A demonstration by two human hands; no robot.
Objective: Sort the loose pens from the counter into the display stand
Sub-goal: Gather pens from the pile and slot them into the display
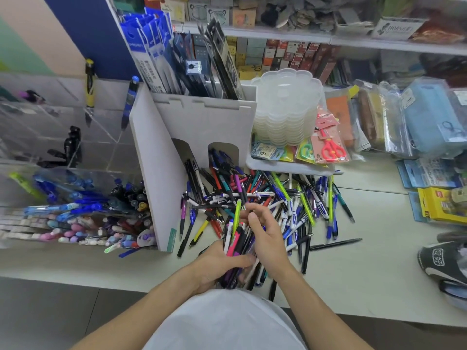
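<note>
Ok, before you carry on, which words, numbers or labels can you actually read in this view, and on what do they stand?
"6": on the small packet in the white tray, beside the red scissors pack.
Grey box on the top shelf: decorative lettering, too blurred to read.
Blue hanging refill packs: white print, too small to read.
Black bag at the right edge: white characters, not legible.
Yellow box: print blurred.
Loose pens on the counter: barrel print unreadable.

Stack of clear scalloped plastic lids (286, 107) beside packaged red scissors (331, 147), blue pouch in plastic (429, 117) right, yellow box (439, 205) nearer.
</note>
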